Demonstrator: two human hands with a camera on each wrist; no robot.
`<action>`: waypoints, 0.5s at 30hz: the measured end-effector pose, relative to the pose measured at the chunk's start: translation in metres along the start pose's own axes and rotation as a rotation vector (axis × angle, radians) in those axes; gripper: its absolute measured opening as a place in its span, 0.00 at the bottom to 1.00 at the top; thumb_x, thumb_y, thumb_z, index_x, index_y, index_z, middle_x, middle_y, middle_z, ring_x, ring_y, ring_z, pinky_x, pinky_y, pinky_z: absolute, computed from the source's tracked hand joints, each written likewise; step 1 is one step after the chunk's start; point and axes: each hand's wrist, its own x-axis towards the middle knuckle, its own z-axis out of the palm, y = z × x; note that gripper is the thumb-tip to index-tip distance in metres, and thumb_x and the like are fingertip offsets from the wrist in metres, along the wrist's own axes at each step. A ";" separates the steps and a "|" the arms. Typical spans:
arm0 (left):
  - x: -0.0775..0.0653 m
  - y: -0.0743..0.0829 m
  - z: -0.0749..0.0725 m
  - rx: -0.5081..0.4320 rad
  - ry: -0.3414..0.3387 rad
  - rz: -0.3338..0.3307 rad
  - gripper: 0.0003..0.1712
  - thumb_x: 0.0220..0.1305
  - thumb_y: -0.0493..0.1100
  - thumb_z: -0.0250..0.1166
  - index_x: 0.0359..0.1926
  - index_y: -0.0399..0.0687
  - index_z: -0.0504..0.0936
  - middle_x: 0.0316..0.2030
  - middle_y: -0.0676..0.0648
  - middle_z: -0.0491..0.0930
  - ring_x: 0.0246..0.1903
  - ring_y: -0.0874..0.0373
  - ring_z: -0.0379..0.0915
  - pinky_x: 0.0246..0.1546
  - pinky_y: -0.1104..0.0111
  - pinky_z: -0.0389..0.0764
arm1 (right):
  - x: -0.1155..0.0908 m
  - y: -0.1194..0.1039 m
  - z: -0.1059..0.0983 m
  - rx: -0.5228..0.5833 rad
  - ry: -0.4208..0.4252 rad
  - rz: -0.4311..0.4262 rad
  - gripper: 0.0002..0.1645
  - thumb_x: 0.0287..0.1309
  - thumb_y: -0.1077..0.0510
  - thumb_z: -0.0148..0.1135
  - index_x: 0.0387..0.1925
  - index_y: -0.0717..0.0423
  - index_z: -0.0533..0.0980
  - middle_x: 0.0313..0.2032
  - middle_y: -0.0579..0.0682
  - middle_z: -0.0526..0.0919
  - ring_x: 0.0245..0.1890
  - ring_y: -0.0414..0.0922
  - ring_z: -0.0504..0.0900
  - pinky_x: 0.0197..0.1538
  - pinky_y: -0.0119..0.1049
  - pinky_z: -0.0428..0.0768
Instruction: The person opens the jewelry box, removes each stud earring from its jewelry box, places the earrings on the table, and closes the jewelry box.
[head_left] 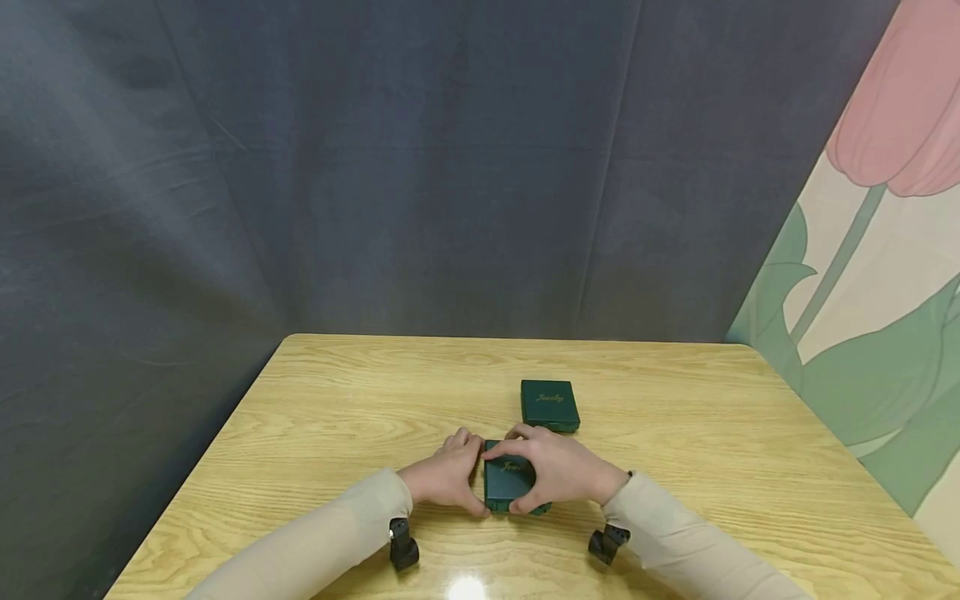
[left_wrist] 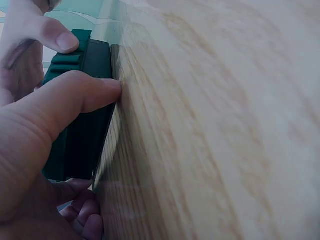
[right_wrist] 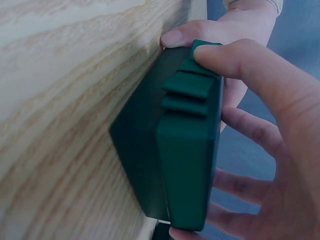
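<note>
A dark green jewelry box [head_left: 498, 486] with gold lettering on its lid sits on the table between both hands. My left hand [head_left: 448, 473] grips its left side, thumb at the front corner and fingers behind. The left wrist view shows that thumb [left_wrist: 85, 92] low against the box, near the tabletop. From the right, my right hand [head_left: 561, 468] spans the lid front to back. Its thumb [right_wrist: 215, 57] presses on the green ribbon bow [right_wrist: 187, 90] at the front, while the fingers reach the back edge. The lid looks closed.
A second green jewelry box [head_left: 550, 402] stands just behind, close to the right hand's fingers. The wood-grain table [head_left: 360, 392] ends at a dark curtain [head_left: 450, 208] at the back and left. A tulip-patterned cloth [head_left: 885, 333] hangs at the right.
</note>
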 end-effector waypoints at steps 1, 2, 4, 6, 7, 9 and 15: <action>0.000 0.000 0.000 -0.001 -0.001 0.000 0.52 0.41 0.58 0.78 0.65 0.45 0.64 0.49 0.50 0.62 0.49 0.57 0.59 0.51 0.63 0.70 | 0.000 0.000 0.000 -0.001 -0.002 0.000 0.41 0.45 0.38 0.73 0.63 0.35 0.71 0.58 0.50 0.72 0.50 0.50 0.76 0.40 0.39 0.78; 0.000 0.000 0.000 0.000 -0.002 0.001 0.53 0.41 0.58 0.78 0.65 0.44 0.64 0.49 0.50 0.62 0.49 0.57 0.59 0.51 0.63 0.70 | 0.000 0.000 -0.001 -0.004 -0.003 -0.001 0.41 0.46 0.37 0.73 0.63 0.35 0.71 0.58 0.50 0.72 0.50 0.49 0.76 0.40 0.39 0.78; 0.000 0.001 -0.001 0.004 -0.005 -0.002 0.54 0.42 0.58 0.78 0.66 0.43 0.63 0.51 0.50 0.62 0.50 0.56 0.59 0.52 0.62 0.70 | 0.000 0.000 -0.002 -0.003 -0.003 -0.003 0.40 0.46 0.37 0.72 0.63 0.34 0.71 0.57 0.50 0.73 0.50 0.49 0.77 0.40 0.40 0.79; -0.001 0.001 -0.001 0.009 -0.007 -0.006 0.56 0.42 0.58 0.78 0.68 0.42 0.61 0.52 0.49 0.62 0.51 0.56 0.59 0.53 0.61 0.70 | 0.000 0.000 -0.004 -0.002 -0.002 -0.004 0.40 0.46 0.37 0.72 0.63 0.34 0.71 0.57 0.50 0.73 0.50 0.49 0.77 0.41 0.40 0.79; -0.001 0.001 -0.001 0.010 -0.007 -0.007 0.56 0.42 0.58 0.78 0.68 0.42 0.61 0.53 0.48 0.62 0.52 0.55 0.59 0.54 0.61 0.70 | 0.000 -0.001 -0.005 -0.002 0.001 -0.004 0.40 0.47 0.37 0.72 0.63 0.34 0.71 0.58 0.50 0.73 0.51 0.50 0.76 0.41 0.41 0.79; -0.001 0.002 -0.001 0.011 -0.009 -0.009 0.57 0.42 0.58 0.78 0.68 0.42 0.60 0.53 0.48 0.62 0.52 0.55 0.59 0.55 0.61 0.69 | -0.001 -0.002 -0.007 0.006 0.005 0.001 0.40 0.47 0.37 0.72 0.63 0.33 0.71 0.58 0.50 0.72 0.52 0.51 0.76 0.43 0.44 0.79; -0.003 0.002 -0.003 -0.002 -0.014 0.001 0.54 0.42 0.57 0.78 0.66 0.42 0.63 0.49 0.49 0.61 0.49 0.56 0.59 0.52 0.62 0.69 | -0.005 -0.003 -0.017 0.046 0.030 0.005 0.41 0.48 0.36 0.71 0.65 0.31 0.69 0.60 0.51 0.71 0.55 0.52 0.75 0.47 0.49 0.78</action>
